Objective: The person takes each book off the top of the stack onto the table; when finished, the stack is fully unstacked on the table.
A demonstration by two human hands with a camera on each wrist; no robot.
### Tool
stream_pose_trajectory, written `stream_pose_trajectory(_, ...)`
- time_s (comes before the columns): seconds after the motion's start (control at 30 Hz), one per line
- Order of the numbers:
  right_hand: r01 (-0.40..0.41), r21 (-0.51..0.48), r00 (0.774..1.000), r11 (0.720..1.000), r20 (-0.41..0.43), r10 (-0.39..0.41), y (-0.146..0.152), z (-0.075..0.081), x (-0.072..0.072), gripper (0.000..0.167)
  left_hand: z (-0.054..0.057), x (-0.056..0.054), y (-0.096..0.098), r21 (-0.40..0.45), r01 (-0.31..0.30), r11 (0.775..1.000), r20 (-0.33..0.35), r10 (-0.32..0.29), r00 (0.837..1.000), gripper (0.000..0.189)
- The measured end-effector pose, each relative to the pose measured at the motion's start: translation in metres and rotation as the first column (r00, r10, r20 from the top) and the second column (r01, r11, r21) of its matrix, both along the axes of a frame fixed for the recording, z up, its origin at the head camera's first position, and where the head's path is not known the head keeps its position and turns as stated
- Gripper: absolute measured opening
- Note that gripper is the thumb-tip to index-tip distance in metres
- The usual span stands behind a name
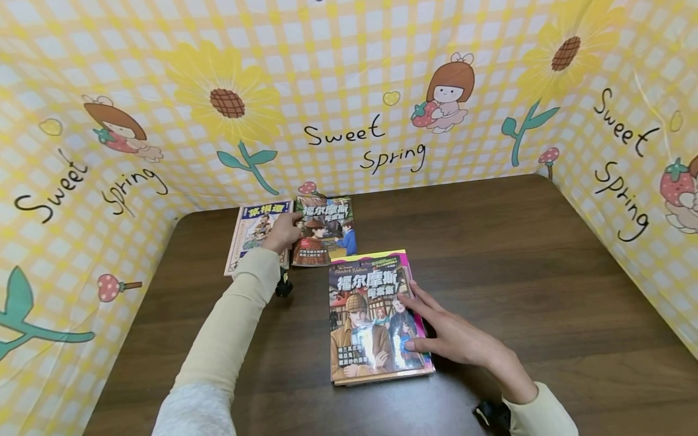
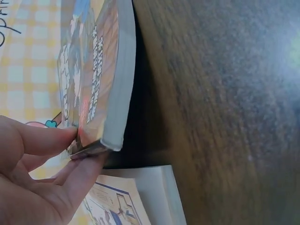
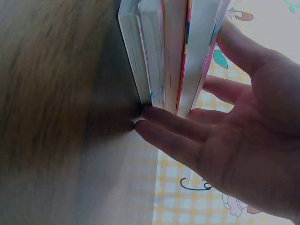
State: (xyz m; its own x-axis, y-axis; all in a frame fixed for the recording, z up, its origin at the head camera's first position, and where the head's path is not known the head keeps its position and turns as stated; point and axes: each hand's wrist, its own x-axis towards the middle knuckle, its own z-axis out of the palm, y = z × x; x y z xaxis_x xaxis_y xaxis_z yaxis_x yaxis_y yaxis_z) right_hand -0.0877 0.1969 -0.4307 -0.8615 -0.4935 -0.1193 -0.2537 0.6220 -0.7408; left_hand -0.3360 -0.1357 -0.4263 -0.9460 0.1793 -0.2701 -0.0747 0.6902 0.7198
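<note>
At the back of the table, my left hand (image 1: 283, 232) pinches the near-left edge of a comic-covered book (image 1: 327, 235), thumb on the cover and fingers beneath. That edge is tilted up a little in the left wrist view. Right beside it on the left lies a cream book (image 1: 255, 233), partly under my left hand. Nearer the front is a stack of several books, topped by a detective-cover book (image 1: 362, 324). My right hand (image 1: 460, 336) rests at the stack's right side, thumb on the top cover, with extended fingers against the page edges (image 3: 173, 56).
Wood-grain table (image 1: 523, 278) extends to the right of the stack. A yellow checked cloth (image 1: 338, 79) with printed sunflowers and lettering stands along the back and both sides. Black wrist devices (image 1: 493, 416) are partly visible under the sleeves.
</note>
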Motion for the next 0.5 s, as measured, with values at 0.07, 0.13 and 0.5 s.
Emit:
stream_pose_trajectory(0.07,-0.001,-0.002,1.000,1.000,0.003,0.001,0.000,0.000,0.000,0.080,0.001,0.001,0.002,-0.044,0.014,0.999,-0.023,-0.015,1.000,0.067)
stream_pose_trajectory(0.13,-0.002,-0.004,1.000,1.000,0.007,0.002,-0.001,0.000,0.000,0.080,0.001,0.003,0.004,-0.105,0.036,0.994,-0.064,-0.042,0.997,0.063)
stream_pose_trajectory(0.5,-0.002,-0.004,1.000,1.000,0.000,0.002,-0.001,0.000,0.001,0.080,0.007,0.018,0.028,-0.323,0.152,0.934,-0.122,-0.200,0.972,0.041)
